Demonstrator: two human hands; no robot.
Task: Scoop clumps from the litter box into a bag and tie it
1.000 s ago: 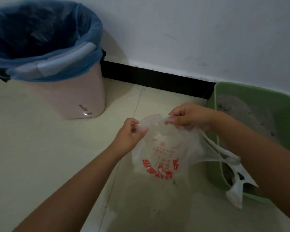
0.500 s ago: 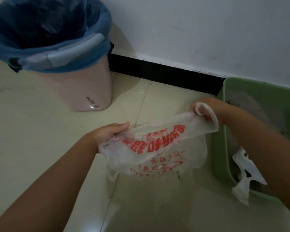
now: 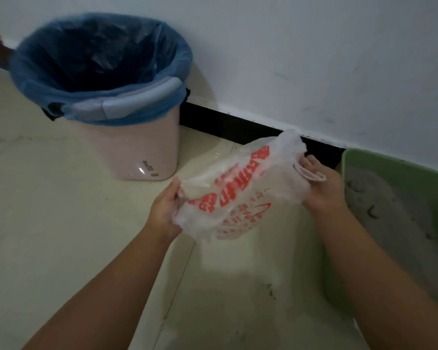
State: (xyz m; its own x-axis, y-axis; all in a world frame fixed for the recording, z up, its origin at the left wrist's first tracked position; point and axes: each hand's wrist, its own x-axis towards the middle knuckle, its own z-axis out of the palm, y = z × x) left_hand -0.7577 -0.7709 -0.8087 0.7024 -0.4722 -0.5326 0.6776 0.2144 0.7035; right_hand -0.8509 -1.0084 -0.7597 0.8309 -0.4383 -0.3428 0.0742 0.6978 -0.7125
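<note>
Two hands stretch a thin plastic bag just left of the green litter box.

Left hand grips the bag's near-left edge, fingers curled round the film; right hand holds the far-right end, a handle loop lying over its fingers. Grey litter fills the litter box. Well left of the litter box stands a pink bin with a blue liner.
</note>
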